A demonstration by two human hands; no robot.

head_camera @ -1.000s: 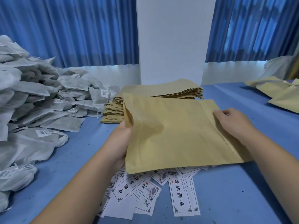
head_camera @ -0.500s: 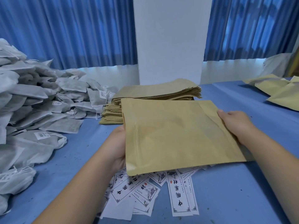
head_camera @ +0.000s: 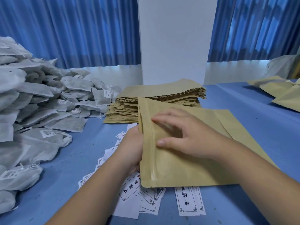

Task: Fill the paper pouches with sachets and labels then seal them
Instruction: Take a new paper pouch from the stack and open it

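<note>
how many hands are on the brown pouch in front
2. The left hand grips the pouch at its left edge, fingers mostly hidden behind it; the right hand lies with spread fingers on its top face.

Tan kraft pouch [head_camera: 186, 163]; pale grey-white sachets [head_camera: 32, 101]; white labels [head_camera: 189, 202] with black print; blue table [head_camera: 243, 200]; blue curtains [head_camera: 73, 30].

A packing workroom: heaped sachets [head_camera: 32, 101], stacked pouches [head_camera: 155, 101], blue table [head_camera: 243, 200].
</note>
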